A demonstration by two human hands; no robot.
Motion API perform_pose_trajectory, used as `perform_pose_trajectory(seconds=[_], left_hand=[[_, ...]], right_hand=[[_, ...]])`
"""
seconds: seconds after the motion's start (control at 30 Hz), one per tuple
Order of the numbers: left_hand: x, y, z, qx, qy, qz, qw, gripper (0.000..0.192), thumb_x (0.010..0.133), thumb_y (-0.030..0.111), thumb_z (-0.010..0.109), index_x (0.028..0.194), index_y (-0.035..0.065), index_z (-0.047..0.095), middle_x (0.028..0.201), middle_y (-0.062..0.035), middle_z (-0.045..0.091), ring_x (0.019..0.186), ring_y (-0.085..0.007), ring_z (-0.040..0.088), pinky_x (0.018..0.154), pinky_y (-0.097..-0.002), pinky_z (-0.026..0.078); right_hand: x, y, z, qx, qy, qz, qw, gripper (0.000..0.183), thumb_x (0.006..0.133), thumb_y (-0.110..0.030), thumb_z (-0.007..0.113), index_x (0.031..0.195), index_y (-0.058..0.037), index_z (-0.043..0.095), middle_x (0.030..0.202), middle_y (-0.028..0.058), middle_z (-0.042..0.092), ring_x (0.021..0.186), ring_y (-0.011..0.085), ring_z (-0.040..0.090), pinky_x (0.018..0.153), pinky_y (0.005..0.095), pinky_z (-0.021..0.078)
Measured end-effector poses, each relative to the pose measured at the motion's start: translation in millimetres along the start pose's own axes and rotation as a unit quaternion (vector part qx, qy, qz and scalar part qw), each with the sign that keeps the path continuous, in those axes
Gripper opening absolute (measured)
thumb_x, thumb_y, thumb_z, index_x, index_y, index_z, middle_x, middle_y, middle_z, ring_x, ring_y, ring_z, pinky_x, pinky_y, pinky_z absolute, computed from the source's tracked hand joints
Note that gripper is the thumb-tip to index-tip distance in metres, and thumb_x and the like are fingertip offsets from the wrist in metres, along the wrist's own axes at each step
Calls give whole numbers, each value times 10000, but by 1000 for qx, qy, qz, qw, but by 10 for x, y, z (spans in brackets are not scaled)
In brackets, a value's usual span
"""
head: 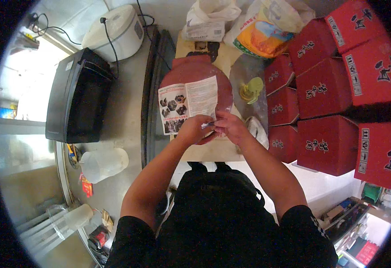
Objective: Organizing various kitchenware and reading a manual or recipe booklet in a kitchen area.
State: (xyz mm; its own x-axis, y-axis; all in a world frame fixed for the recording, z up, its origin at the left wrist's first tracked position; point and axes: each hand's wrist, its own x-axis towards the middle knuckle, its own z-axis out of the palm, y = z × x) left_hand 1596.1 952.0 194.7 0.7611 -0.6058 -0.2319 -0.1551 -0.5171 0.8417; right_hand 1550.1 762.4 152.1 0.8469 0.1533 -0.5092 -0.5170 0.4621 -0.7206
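Note:
A printed leaflet (202,95) with photos and text lies over a round dark-red board or lid (195,72). My left hand (195,129) is at the leaflet's lower edge, with its fingertips on a small shiny item (207,125) too small to name. My right hand (230,125) meets it from the other side, with its fingers around the same spot. Which hand bears the small item cannot be told. Under the round red piece is a pale wooden table (199,154). To the right stand a yellowish clear pitcher or bottle (251,89) and a crumpled white cloth (257,132).
Stacked red cartons (324,88) line the right side. Plastic bags (266,31) lie at the back. On the left counter (123,110) are a black microwave oven (78,97), a white rice cooker (115,33) with a cord and a translucent plastic jug (105,164).

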Motion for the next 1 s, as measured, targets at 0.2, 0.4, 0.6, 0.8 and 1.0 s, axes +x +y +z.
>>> perform_pose_trajectory(seconds=[0.2,0.4,0.6,0.8,1.0], left_hand=[[191,-49,-49,-58,69,-100,991,336,849,291,620,1053,24,608,912,-169,664,827,-298,655,710,-381,515],[191,-94,-126,81,64,-49,993,324,837,325,589,958,28,636,837,-223,648,790,-363,640,677,-424,500],[-67,124,-190,155,43,-39,986,379,862,368,574,1030,31,620,913,-203,661,829,-356,653,721,-427,514],[86,-17,-328,-145,210,-52,966,358,821,272,685,1019,-16,607,935,-164,669,864,-261,667,725,-348,527],[-26,-39,-387,-248,198,-43,947,328,810,208,705,1021,-26,615,887,-141,684,843,-193,667,725,-303,513]], right_hand=[[-49,33,187,-195,-3,-38,980,470,759,-115,657,1191,-6,508,1033,115,604,917,232,621,781,335,520],[59,-108,313,-162,9,-34,986,406,777,-176,660,1136,-22,549,1043,123,611,920,243,610,769,361,528],[262,-329,535,-132,179,-101,970,295,826,-203,616,1037,2,609,953,120,657,892,251,632,779,384,518],[112,-302,830,-469,64,-268,839,310,821,-128,616,1117,-38,607,996,174,649,928,314,630,818,384,481],[142,-257,760,-373,17,-206,905,389,822,-186,671,1162,-24,573,1065,147,638,960,247,629,864,345,485]])
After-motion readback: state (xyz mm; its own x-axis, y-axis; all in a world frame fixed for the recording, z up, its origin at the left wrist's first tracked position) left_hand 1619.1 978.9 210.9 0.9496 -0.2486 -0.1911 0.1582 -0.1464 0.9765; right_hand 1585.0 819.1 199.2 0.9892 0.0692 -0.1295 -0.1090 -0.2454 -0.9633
